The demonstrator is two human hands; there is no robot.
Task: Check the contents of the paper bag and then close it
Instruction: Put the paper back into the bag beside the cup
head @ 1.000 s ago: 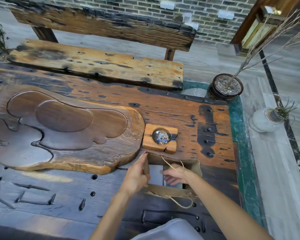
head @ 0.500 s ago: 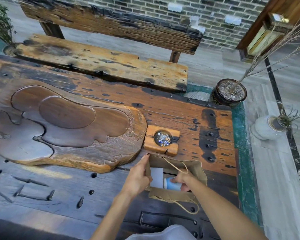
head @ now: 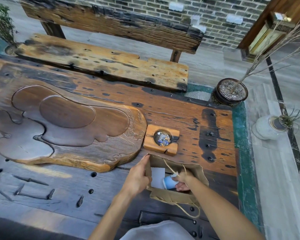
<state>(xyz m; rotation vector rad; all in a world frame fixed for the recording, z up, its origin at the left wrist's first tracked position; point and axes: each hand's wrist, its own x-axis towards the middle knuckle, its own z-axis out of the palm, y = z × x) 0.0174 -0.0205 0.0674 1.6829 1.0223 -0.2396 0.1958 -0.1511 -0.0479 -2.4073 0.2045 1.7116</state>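
A brown paper bag with twine handles stands open on the wooden table near its front right. My left hand grips the bag's left rim and holds the mouth apart. My right hand is inside the bag, closed around a light blue paper cup that lies tilted. A white sheet of paper stands against the bag's left inner wall. The bottom of the bag is hidden.
A wooden ashtray with butts sits just behind the bag. A large carved wooden tea tray fills the table's left. A bench stands beyond the table. Two plant pots are on the floor to the right.
My right hand reached deeper into the bag and took hold of the blue cup, which now shows more. My left hand kept its grip on the rim.
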